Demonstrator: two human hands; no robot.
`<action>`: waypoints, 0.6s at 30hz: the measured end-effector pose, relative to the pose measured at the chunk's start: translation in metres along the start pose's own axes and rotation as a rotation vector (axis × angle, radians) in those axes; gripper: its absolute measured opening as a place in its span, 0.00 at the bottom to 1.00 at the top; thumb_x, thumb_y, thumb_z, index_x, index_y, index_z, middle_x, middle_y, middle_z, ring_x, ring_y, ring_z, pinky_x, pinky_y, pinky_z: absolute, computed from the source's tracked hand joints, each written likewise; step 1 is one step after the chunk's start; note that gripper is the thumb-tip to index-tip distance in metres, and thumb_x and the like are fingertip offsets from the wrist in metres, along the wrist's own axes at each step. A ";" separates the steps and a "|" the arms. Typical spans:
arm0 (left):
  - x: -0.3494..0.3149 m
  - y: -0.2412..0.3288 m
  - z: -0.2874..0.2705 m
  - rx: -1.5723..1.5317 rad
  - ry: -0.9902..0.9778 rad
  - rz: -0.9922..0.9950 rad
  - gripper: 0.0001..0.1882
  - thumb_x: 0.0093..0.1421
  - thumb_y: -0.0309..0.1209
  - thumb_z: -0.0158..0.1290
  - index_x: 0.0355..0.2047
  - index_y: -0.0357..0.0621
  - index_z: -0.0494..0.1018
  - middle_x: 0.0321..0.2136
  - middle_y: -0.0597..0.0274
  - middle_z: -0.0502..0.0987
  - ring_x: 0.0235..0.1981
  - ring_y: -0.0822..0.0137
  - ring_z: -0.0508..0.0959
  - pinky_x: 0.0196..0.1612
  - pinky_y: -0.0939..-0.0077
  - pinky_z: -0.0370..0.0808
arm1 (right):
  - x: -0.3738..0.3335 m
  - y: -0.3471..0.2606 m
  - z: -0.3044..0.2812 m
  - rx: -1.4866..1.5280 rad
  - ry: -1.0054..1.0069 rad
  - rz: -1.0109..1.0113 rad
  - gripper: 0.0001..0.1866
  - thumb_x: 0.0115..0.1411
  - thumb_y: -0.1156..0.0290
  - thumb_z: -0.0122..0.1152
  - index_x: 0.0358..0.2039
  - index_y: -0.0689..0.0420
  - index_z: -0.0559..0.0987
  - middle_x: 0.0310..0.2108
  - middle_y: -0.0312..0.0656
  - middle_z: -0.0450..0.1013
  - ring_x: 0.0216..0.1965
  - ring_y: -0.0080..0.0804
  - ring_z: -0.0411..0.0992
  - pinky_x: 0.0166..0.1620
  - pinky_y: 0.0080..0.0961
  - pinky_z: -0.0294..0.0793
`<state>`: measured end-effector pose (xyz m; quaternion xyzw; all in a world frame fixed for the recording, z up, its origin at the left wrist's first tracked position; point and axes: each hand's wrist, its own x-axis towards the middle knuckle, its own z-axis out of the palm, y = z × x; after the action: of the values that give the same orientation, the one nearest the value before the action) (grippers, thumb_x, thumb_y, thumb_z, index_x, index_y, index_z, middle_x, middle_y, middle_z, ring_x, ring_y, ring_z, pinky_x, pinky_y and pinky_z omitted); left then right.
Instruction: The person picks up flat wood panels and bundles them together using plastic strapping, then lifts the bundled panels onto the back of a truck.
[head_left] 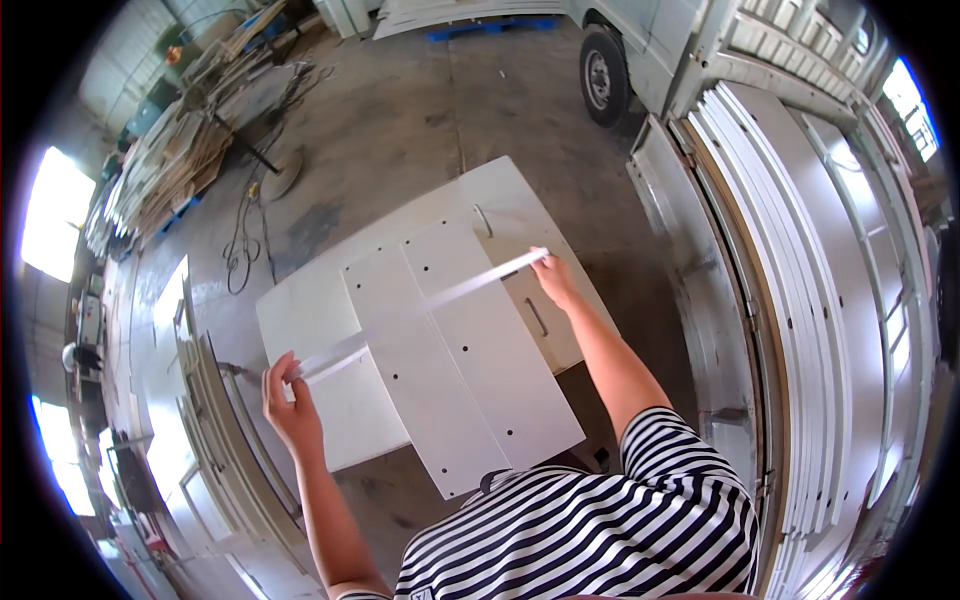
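My right hand [553,276] pinches the far right end of a long, thin white strip [478,281]. The strip stretches slantwise down to my left hand [291,400], whose thumb and fingers close on its other end. Its left half looks smeared and see-through, so I cannot tell whether it is tape or edging. Below the strip lies a white board [505,375] with several small dark holes and a thin line along its length. The board rests on a wider white cabinet-like piece [300,290], which has metal handles [536,316] on its right side.
Against my right stands an open truck bed [690,260] with white panels [800,300] stacked on edge. Other panels [215,440] lean at my left. Farther off are a scrap board pile [175,170], a cable [243,250] on the concrete floor, and a vehicle wheel [604,75].
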<state>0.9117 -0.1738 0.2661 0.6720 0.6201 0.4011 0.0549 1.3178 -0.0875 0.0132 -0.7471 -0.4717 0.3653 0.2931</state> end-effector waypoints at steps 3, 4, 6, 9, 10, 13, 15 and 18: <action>-0.018 -0.021 -0.001 -0.051 -0.016 -0.077 0.14 0.55 0.18 0.44 0.40 0.40 0.73 0.34 0.58 0.75 0.36 0.64 0.75 0.42 0.71 0.71 | -0.015 0.032 0.003 0.373 0.234 -0.391 0.22 0.61 0.58 0.53 0.50 0.60 0.70 0.40 0.52 0.75 0.41 0.44 0.74 0.42 0.29 0.72; -0.024 -0.023 -0.003 -0.012 0.013 -0.103 0.11 0.56 0.19 0.45 0.38 0.41 0.73 0.34 0.59 0.75 0.37 0.64 0.75 0.42 0.71 0.71 | -0.020 0.032 -0.001 0.386 0.208 -0.304 0.25 0.60 0.58 0.54 0.54 0.59 0.66 0.43 0.52 0.74 0.43 0.43 0.74 0.44 0.29 0.72; -0.033 -0.041 -0.006 0.004 0.040 -0.070 0.11 0.56 0.19 0.45 0.37 0.41 0.74 0.35 0.59 0.75 0.37 0.63 0.75 0.42 0.70 0.71 | -0.022 0.024 0.001 0.391 0.176 -0.229 0.29 0.60 0.58 0.56 0.57 0.58 0.63 0.46 0.53 0.73 0.45 0.42 0.73 0.46 0.29 0.71; -0.035 -0.037 -0.005 -0.020 0.064 -0.006 0.09 0.57 0.19 0.46 0.36 0.40 0.74 0.35 0.58 0.75 0.38 0.61 0.75 0.43 0.70 0.70 | 0.003 0.016 0.004 0.326 0.201 -0.237 0.24 0.60 0.59 0.54 0.54 0.57 0.67 0.42 0.51 0.74 0.44 0.41 0.73 0.45 0.30 0.71; -0.034 -0.034 -0.005 -0.037 0.073 0.006 0.09 0.57 0.19 0.46 0.35 0.40 0.74 0.35 0.58 0.75 0.38 0.60 0.74 0.43 0.71 0.70 | 0.014 0.014 0.010 0.196 0.111 -0.153 0.20 0.61 0.59 0.52 0.51 0.57 0.70 0.40 0.48 0.75 0.42 0.39 0.74 0.44 0.32 0.71; -0.041 -0.036 -0.014 -0.034 0.075 0.029 0.09 0.57 0.19 0.47 0.36 0.40 0.74 0.36 0.57 0.75 0.38 0.60 0.74 0.43 0.71 0.70 | 0.015 -0.004 0.039 -0.066 0.207 -0.272 0.13 0.63 0.61 0.48 0.39 0.54 0.77 0.29 0.45 0.76 0.34 0.44 0.74 0.37 0.38 0.71; -0.044 -0.038 -0.021 -0.027 0.065 0.010 0.10 0.57 0.18 0.46 0.37 0.40 0.74 0.36 0.57 0.75 0.39 0.61 0.74 0.42 0.72 0.70 | 0.017 -0.003 0.045 -0.084 0.214 -0.282 0.11 0.62 0.63 0.48 0.38 0.52 0.77 0.30 0.48 0.75 0.35 0.48 0.73 0.39 0.39 0.71; -0.046 -0.043 -0.026 -0.031 0.067 -0.041 0.10 0.57 0.19 0.46 0.38 0.39 0.73 0.37 0.58 0.75 0.39 0.63 0.74 0.43 0.73 0.71 | 0.033 0.011 0.038 0.044 0.279 -0.121 0.12 0.64 0.64 0.47 0.38 0.56 0.76 0.28 0.47 0.75 0.25 0.36 0.75 0.31 0.33 0.74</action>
<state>0.8659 -0.2159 0.2375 0.6445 0.6289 0.4316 0.0529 1.3011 -0.0581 -0.0256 -0.7542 -0.4627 0.2496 0.3935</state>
